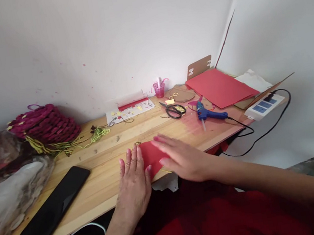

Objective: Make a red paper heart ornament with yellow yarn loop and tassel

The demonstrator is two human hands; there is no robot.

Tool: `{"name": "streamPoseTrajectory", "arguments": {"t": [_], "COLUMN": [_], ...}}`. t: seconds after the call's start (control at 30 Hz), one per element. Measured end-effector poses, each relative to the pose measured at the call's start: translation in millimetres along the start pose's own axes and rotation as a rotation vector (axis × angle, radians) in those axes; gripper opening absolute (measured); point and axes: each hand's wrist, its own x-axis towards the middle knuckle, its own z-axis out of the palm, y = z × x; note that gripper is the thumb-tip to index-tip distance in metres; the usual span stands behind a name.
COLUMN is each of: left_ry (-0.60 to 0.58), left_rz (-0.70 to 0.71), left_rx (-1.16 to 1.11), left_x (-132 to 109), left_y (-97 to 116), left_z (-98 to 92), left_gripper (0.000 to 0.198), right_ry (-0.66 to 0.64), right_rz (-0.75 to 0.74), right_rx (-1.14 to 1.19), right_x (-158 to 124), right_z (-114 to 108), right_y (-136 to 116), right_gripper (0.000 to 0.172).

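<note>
In the middle of the frame, a small red paper (150,156) lies at the near edge of the wooden table (104,179). The left hand (134,181) rests flat on its left side. Its fingers are straight and loose, and they grip nothing. The right hand (184,157) is at the right side of the paper. Its fingers are stretched out and not curled around anything. I cannot tell if they press on the paper or are just above it. A bit of yellow string (166,171) pokes out below the paper.

A black phone (54,208) lies at the lower left of the frame, near a clear plastic bag (10,200). At the left, above the phone, sits a dark pink braided thing (50,124), with yellow-green strings (99,133) beside it. A white card (109,117) with little stars on it is by the wall. Right of the center are a pink cup (159,90), black scissors (168,106) and a blue glue gun (215,115). Big red sheets (218,86) lie in the right part of the frame, near a white power box (267,107).
</note>
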Motion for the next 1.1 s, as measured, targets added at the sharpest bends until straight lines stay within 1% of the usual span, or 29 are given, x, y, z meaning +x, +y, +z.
{"name": "streamPoseTrajectory", "arguments": {"t": [0.07, 0.1, 0.17, 0.23, 0.3, 0.4, 0.5, 0.63, 0.87, 0.97, 1.07, 1.1], "left_ry": [-0.069, -0.095, -0.118, -0.116, -0.093, -0.040, -0.021, -0.036, -0.062, -0.090, -0.105, -0.075], "left_rz": [0.054, 0.081, 0.110, 0.113, 0.085, 0.011, -0.012, -0.038, -0.087, -0.099, -0.125, -0.161], "left_rx": [0.100, 0.143, 0.210, 0.250, 0.276, 0.286, 0.265, 0.248, 0.228, 0.112, -0.123, -0.193], "left_x": [-4, -6, -7, -6, -5, -2, -1, 1, 5, 6, -2, -6], "left_y": [-2, -3, -2, 0, 3, 7, 8, 9, 19, 15, -2, -9], "left_z": [5.0, 6.3, 6.7, 5.5, 4.3, 4.2, 5.1, 4.6, 1.7, -5.4, -20.3, -25.7], "left_gripper": [0.064, 0.065, 0.066, 0.067, 0.064, 0.061, 0.061, 0.060, 0.060, 0.060, 0.059, 0.058], "right_ry": [-0.141, -0.191, -0.236, -0.256, -0.254, -0.203, -0.163, -0.149, -0.157, -0.141, -0.117, -0.096], "right_rz": [-0.039, -0.046, -0.038, -0.015, 0.021, 0.065, 0.065, 0.069, 0.165, 0.228, 0.319, 0.353], "right_rx": [0.039, 0.053, 0.043, 0.009, -0.053, -0.178, -0.264, -0.349, -0.447, -0.451, -0.457, -0.464], "right_x": [19, 26, 35, 37, 36, 32, 28, 18, 0, -8, -17, -19], "right_z": [20, 28, 37, 39, 38, 36, 38, 38, 27, 21, 7, 1], "right_y": [-9, -12, -15, -15, -11, -3, 4, 10, 7, 11, 20, 23], "right_gripper": [0.080, 0.089, 0.100, 0.104, 0.107, 0.114, 0.114, 0.112, 0.116, 0.119, 0.114, 0.111]}}
